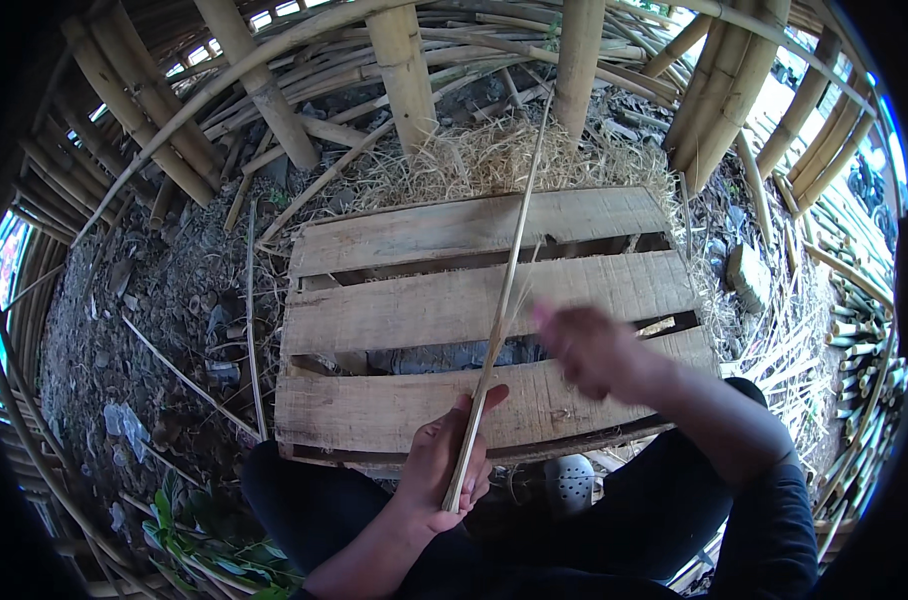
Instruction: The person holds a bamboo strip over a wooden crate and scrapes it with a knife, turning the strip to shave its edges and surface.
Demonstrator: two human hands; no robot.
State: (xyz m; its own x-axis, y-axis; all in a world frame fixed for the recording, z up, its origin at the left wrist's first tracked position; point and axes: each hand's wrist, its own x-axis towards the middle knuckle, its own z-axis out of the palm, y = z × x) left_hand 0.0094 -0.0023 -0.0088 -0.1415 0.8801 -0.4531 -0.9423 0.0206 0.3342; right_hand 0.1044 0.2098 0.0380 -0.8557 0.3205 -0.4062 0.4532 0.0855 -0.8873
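Observation:
A long, thin bamboo strip [517,240] slants up and away from me over a slatted wooden bench [394,315]. My left hand [444,462] grips its near end, with the fingers wrapped round it. Thin slivers [519,303] stick out from the strip's side above that hand. My right hand [599,355], blurred by motion, is to the right of the strip over the bench. Its fingers look curled in, and what they hold, if anything, cannot be made out. No contact shows between the right hand and the strip.
Pale shavings [484,160] are heaped behind the bench. Upright bamboo posts [402,80] stand at the back. Bundled bamboo poles [859,400] lie at the right, near a block [747,277]. Loose strips [189,375] and green leaves [189,535] lie on the left ground.

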